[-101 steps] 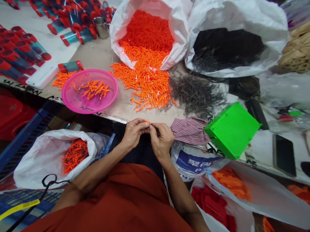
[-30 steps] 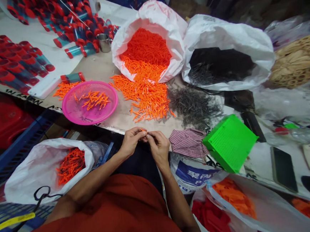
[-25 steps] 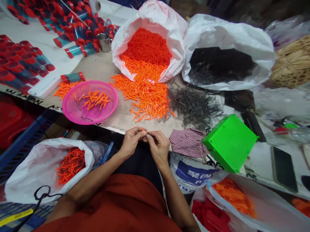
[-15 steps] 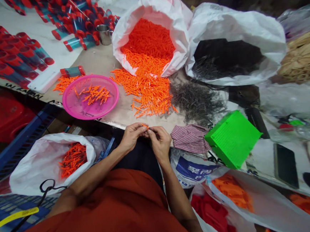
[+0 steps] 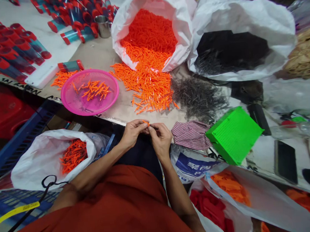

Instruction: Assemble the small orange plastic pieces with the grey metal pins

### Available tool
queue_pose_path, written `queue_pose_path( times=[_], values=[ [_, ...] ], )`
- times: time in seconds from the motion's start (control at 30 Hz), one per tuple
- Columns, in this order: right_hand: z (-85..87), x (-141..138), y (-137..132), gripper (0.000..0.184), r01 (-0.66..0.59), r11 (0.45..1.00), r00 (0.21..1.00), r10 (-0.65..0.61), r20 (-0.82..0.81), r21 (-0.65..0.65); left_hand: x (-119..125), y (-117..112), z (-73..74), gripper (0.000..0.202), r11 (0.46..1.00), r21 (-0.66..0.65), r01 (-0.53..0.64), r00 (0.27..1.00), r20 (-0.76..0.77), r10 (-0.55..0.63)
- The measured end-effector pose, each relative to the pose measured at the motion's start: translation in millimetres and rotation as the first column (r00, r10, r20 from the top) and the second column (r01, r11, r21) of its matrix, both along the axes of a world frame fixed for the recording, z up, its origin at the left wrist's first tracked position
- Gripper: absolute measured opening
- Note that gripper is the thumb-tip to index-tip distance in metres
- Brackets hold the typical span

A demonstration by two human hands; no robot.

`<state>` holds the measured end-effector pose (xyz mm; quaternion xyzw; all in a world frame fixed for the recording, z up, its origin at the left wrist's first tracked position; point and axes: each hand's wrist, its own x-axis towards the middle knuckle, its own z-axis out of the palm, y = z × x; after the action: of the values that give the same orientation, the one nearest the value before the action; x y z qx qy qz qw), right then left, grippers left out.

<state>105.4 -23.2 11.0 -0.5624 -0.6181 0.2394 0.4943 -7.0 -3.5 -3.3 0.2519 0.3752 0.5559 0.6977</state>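
My left hand [image 5: 131, 134] pinches a small orange plastic piece [image 5: 145, 122] between thumb and fingertips, just off the table's front edge. Close against it, my right hand [image 5: 161, 139] is closed in a pinch, and what its fingertips hold is hidden. Beyond the hands lies a heap of slim orange plastic pieces [image 5: 153, 93], spilling from a white sack [image 5: 184, 28]. To its right is a pile of thin dark plastic pieces [image 5: 199, 98], in front of a second white sack [image 5: 279, 38]. A pink basket [image 5: 90, 108] at the left holds several orange pieces.
A green perforated basket [image 5: 234, 134] and a checked cloth [image 5: 191, 135] lie right of my hands. Red-capped tubes [image 5: 13, 52] and a metal cup [image 5: 103, 26] stand at the back left. Below the table edge are a white sack of orange-and-black pieces [image 5: 74, 156] and other bags.
The camera view has shifted slightly. Both hands stay together at the table edge, and a little more of the orange piece shows above the left fingertips.
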Motion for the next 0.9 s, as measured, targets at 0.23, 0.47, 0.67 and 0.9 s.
queue_pose_path(
  times=[0.23, 0.47, 0.67, 0.9],
  values=[
    [-1.0, 0.0, -0.9, 0.007, 0.001, 0.999, 0.999, -0.004, 0.054, 0.043, 0.3, 0.8, -0.7, 0.022, 1.0, 0.011, -0.008, 1.0, 0.001, 0.008],
    [-0.8, -0.9, -0.9, 0.008, 0.018, 1.0, 0.999, -0.018, 0.027, 0.003, 0.2, -0.6, -0.6, 0.022, 1.0, 0.026, -0.001, 1.0, -0.017, 0.001],
    [-1.2, -3.2, -2.4, 0.008, 0.059, 0.998, 0.995, -0.061, 0.075, 0.035, 1.8, -1.5, -1.1, 0.02, 0.999, 0.028, -0.023, 1.0, -0.017, 0.023],
    [-1.9, -1.8, -1.4, 0.006, 0.021, 0.999, 1.0, -0.021, -0.006, 0.026, 1.4, -0.8, -1.2, 0.022, 1.0, 0.021, -0.019, 1.0, -0.013, 0.019]
  ],
)
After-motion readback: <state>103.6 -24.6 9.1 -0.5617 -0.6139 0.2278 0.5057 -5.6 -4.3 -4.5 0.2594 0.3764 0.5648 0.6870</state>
